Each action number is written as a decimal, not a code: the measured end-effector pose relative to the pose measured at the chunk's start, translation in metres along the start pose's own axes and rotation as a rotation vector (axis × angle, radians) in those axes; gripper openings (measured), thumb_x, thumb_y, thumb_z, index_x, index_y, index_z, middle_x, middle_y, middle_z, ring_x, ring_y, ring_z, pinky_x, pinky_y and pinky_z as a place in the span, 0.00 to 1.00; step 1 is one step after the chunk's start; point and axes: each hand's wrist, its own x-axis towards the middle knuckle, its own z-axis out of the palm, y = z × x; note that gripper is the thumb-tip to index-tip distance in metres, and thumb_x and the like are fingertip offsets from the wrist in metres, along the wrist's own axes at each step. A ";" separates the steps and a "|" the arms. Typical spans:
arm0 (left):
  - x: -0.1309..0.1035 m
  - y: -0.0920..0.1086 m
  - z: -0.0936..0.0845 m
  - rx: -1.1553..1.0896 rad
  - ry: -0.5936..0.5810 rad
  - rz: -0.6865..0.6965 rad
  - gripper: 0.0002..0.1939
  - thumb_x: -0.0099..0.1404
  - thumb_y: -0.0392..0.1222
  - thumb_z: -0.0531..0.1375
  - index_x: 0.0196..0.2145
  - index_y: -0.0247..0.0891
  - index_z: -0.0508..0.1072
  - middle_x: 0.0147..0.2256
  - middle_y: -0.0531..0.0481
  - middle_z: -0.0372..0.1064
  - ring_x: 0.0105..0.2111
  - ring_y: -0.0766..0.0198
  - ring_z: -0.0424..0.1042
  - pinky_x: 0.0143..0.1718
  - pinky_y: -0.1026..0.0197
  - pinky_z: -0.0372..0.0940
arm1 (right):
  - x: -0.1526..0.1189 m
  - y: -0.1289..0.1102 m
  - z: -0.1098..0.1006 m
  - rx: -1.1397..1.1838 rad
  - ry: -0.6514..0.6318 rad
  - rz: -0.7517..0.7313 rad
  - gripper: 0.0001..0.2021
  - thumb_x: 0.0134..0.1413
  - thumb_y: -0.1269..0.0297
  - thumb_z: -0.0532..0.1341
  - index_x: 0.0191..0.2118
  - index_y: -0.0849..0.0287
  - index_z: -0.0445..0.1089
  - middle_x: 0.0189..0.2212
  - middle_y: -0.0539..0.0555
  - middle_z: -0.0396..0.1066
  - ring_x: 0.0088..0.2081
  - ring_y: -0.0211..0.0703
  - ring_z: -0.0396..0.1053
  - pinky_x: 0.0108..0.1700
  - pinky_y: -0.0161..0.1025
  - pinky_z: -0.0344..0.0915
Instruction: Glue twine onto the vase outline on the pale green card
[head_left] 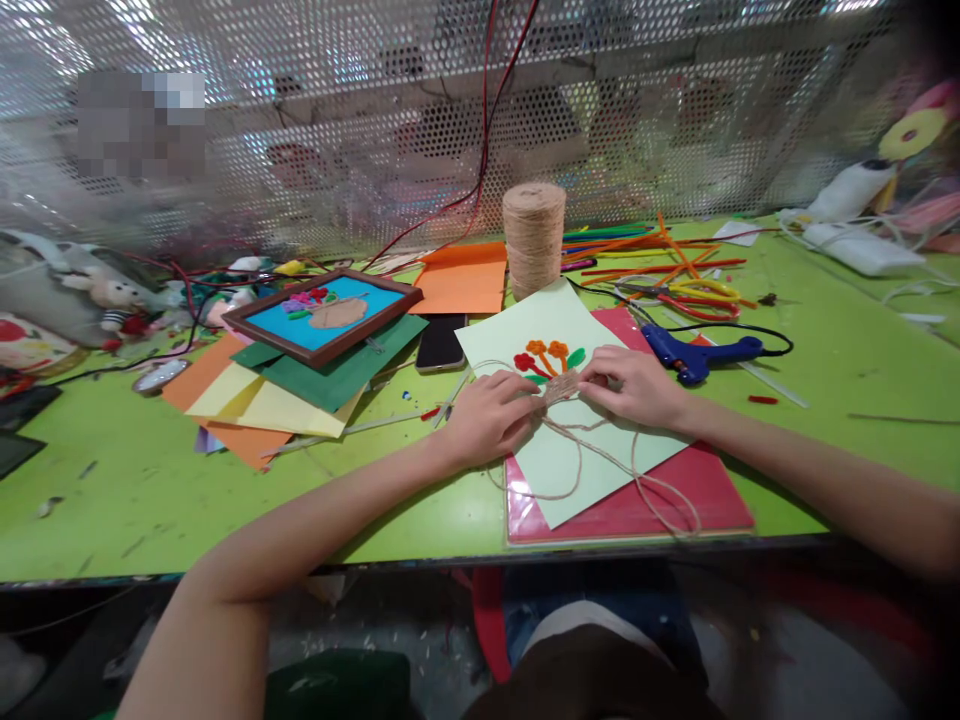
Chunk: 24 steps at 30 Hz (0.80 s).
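Observation:
A pale green sheet of paper (559, 470) lies askew on a red folder (716, 500) in front of me. On the sheet are pipe-cleaner flowers (546, 352), red and orange, with green leaves. Below their stems is a small patch of jute twine (561, 387) laid in rows, and its loose strand loops over the paper. My left hand (491, 415) rests on the paper with its fingertips on the left end of the patch. Thumb and fingers of my right hand (630, 385) are pinched together on the twine at its right end.
A blue glue gun (697, 352) lies right of the paper. Behind stand a jute twine spool (534, 240) and scissors (697, 295) among pipe cleaners (660, 268). A phone (441, 343), a framed picture (326, 312) and coloured papers (330, 375) lie left. A perforated metal screen (337, 130) closes the back.

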 end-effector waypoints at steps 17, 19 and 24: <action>-0.002 0.002 -0.001 0.155 -0.076 0.058 0.13 0.69 0.38 0.53 0.47 0.41 0.74 0.46 0.46 0.75 0.44 0.58 0.70 0.39 0.57 0.60 | 0.002 -0.002 0.001 -0.009 0.021 -0.028 0.09 0.57 0.62 0.59 0.31 0.57 0.75 0.28 0.54 0.73 0.33 0.41 0.68 0.36 0.37 0.61; 0.000 0.002 -0.002 0.169 -0.099 0.064 0.13 0.69 0.37 0.53 0.47 0.41 0.74 0.46 0.47 0.75 0.43 0.58 0.70 0.39 0.57 0.61 | 0.001 -0.002 0.001 -0.012 0.025 -0.015 0.09 0.57 0.62 0.59 0.31 0.57 0.75 0.28 0.54 0.74 0.33 0.41 0.68 0.36 0.37 0.61; 0.009 0.000 -0.005 0.181 -0.186 0.123 0.13 0.70 0.36 0.51 0.47 0.39 0.73 0.48 0.47 0.74 0.45 0.59 0.72 0.42 0.57 0.63 | 0.000 0.001 0.003 -0.032 0.042 0.042 0.08 0.56 0.61 0.60 0.31 0.58 0.75 0.28 0.54 0.74 0.33 0.41 0.68 0.36 0.38 0.61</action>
